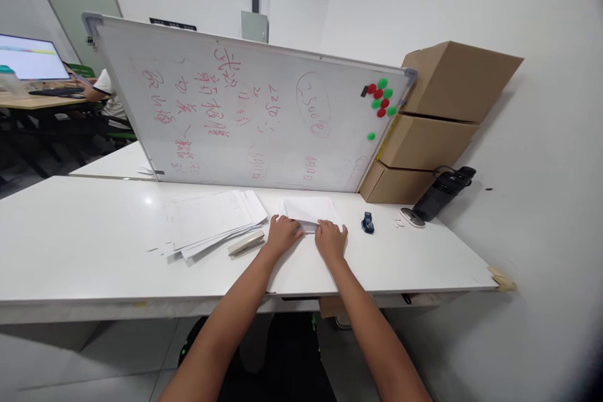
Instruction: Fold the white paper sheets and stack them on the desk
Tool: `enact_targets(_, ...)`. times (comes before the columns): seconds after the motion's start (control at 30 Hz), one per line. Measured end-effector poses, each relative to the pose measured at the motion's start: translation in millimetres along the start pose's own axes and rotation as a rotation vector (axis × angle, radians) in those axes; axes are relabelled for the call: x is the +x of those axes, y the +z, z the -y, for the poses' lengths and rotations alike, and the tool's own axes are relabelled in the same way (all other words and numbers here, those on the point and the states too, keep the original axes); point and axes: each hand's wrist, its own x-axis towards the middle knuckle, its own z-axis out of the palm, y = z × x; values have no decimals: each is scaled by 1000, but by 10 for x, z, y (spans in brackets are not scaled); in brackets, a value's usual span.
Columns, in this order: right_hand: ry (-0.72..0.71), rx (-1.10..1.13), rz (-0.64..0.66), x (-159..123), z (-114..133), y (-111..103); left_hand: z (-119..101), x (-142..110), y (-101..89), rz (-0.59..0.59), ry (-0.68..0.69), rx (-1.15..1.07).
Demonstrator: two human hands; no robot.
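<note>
On the white desk in front of me lies a small stack of white paper [311,208], its near edge lifted a little into a bend. My left hand [283,235] grips the left side of that near edge, with the thumb turned inward. At the right side, my right hand [331,240] holds the same edge with its fingers curled. Both hands partly cover the sheets. A pale stapler [246,243] rests just left of my left hand. Beyond it a spread pile of printed sheets [211,220] overlaps loosely.
A whiteboard [282,157] with red writing stands along the desk's back. To the right are a small dark blue object [368,222], a mouse [412,217], a black bottle [440,195] and stacked cardboard boxes [424,141]. Another person's arm [97,93] shows at far left.
</note>
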Motion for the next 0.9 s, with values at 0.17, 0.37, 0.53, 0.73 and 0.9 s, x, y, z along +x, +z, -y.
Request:
enact_targets(0.17,7,21,3,-3,-5,-2,8,19,-36,-5,0,42)
enact_targets(0.37,-152,140,36,-1,-11,-6,31,43,-33,9,-60,19)
enact_targets(0.53,-256,202,57,4,-37,-6,23,16,-31,-112,-56,-100)
enact_targets(0.73,-82,155,115,5,-50,-55,-34,-4,-80,-285,-25,-240)
enact_targets(0.9,87,107,109,6,-46,-111,29,31,13,-302,-166,-258)
